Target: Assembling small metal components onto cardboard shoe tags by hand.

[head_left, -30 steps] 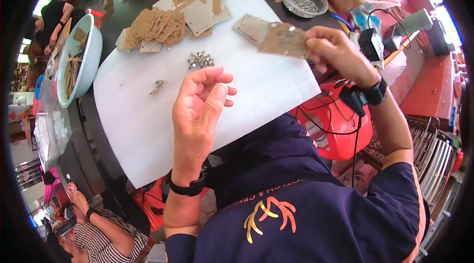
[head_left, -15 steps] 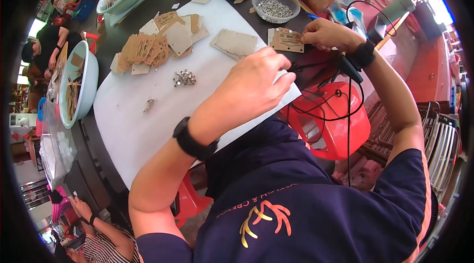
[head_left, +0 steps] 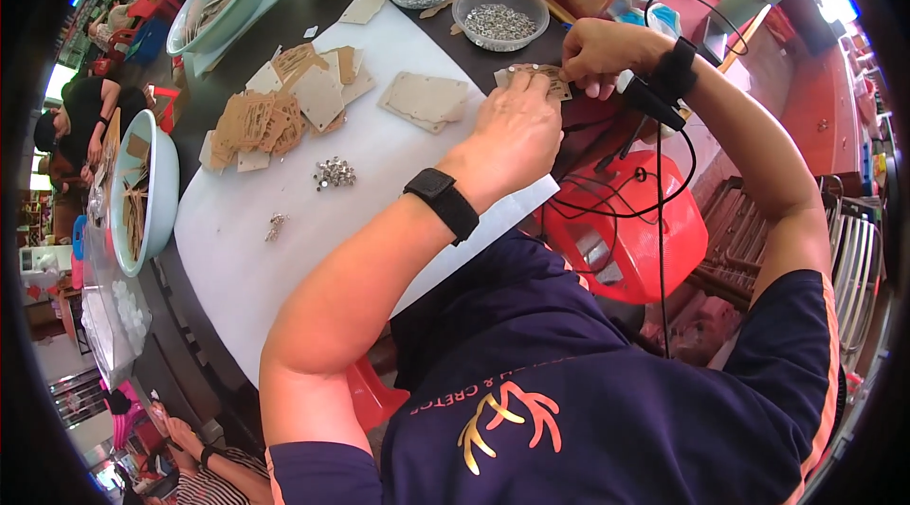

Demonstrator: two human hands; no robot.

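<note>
At the far right edge of the white sheet (head_left: 408,230), a printed brown cardboard card (head_left: 562,88) lies under both my hands. My left hand (head_left: 517,131) reaches over its near left side with the fingers together, their tips on the card and partly hiding it. At the card's right corner my right hand (head_left: 607,52) is closed, thumb and fingers pinched there; any small part between them is hidden. Left of my hands rests a stack of plain grey-beige cards (head_left: 422,99). Small silver metal studs (head_left: 335,172) are heaped on the sheet, with a smaller cluster of metal bits (head_left: 276,226) nearer me.
A loose pile of brown cards (head_left: 261,121) covers the sheet's far left. Beyond stand two clear tubs of metal pieces, one (head_left: 500,17) close to my right hand. Black cables (head_left: 607,207) hang over a red stool (head_left: 654,249). Pale green basins (head_left: 163,178) stand left.
My left hand has moved right and away from me, from above the sheet onto the card. My right hand stays at the card's right corner. The view has shifted slightly.
</note>
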